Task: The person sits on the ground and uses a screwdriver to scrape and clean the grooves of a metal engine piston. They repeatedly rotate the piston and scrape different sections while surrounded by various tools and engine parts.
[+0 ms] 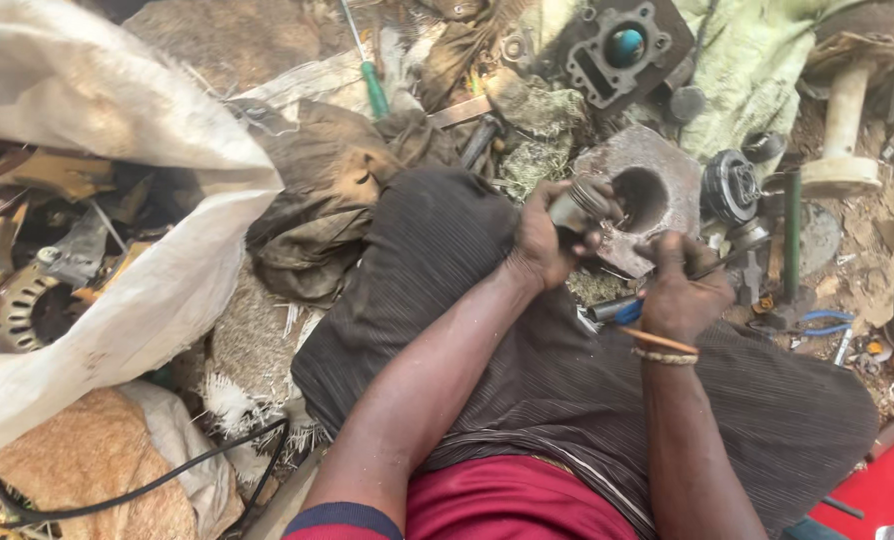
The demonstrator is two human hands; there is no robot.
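Observation:
My left hand [545, 240] grips a small grey metal piston [579, 205] just over my knee. My right hand [679, 290] holds a thin dark tool [722, 263] whose tip points toward the right; a blue-handled tool [615, 310] lies under that hand. Right behind both hands sits a grey metal cylinder block [657, 180] with a round bore. My legs are covered by dark striped cloth [567, 380].
A large white sack [117, 150] of metal scrap lies open at left. A green-handled screwdriver [372, 85], a cylinder head [622, 50], dirty rags [327, 200], a round finned part [732, 185] and blue pliers [817, 320] lie around. A black cable [147, 490] runs at bottom left.

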